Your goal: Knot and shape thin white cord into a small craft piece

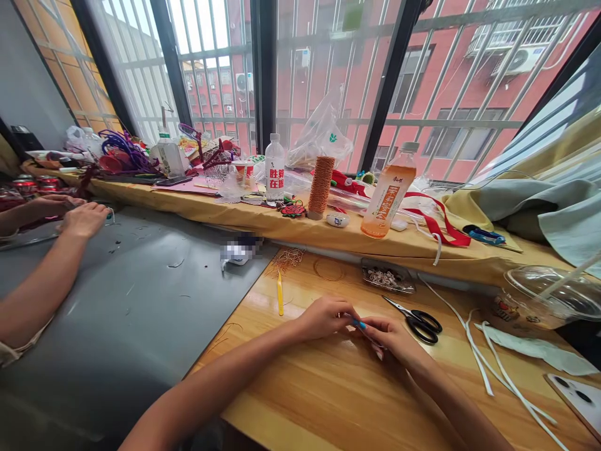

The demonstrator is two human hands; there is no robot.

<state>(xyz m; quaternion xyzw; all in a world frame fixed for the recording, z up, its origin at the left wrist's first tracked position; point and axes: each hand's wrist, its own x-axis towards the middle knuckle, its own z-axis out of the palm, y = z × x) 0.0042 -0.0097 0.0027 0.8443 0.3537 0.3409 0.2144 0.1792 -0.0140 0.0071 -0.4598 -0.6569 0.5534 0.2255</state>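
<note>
My left hand and my right hand meet above the wooden table, fingertips nearly touching. Both are closed in a pinch around a small bright blue piece; its exact kind is too small to make out. The fingers partly cover it. Just right of my right hand lie black-handled scissors, blades pointing up and left. Yellow tweezers rest beyond my left forearm. A clear tray of small pale pieces sits behind my hands, near the ledge.
White cords, a phone and a plastic cup occupy the right side. On the cloth-covered ledge stand an orange drink bottle, a copper-coloured wound roll and a clear bottle. Another person's hands work at left.
</note>
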